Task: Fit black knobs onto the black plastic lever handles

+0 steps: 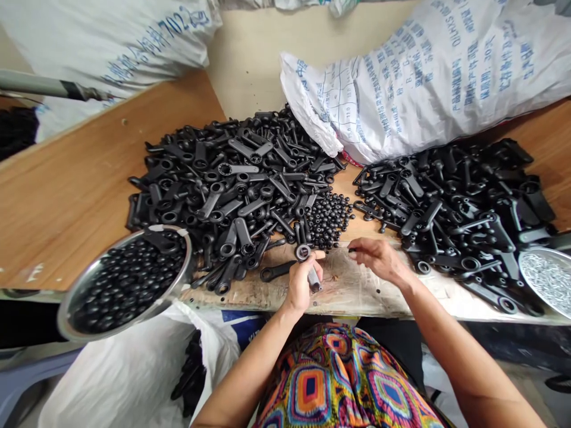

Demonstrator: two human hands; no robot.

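Observation:
My left hand [300, 288] is closed around a black plastic crank handle [303, 253], its round ringed end turned up and its arm running down through my fingers. To its right, my right hand [378, 257] pinches a small black piece [352, 250] between thumb and fingertips; its exact shape is too small to tell. Just beyond my hands lies a heap of small black balls [331, 219]. Another black handle [277, 271] rests on the worn table edge, left of my left hand.
A large pile of black handles [250, 178] spreads behind, and a second pile [464, 208] lies right. A metal bowl [189, 261] of black balls overhangs the left edge. Another bowl [523, 279] holds small metal pins. White printed sacks [401, 89] lean at the back.

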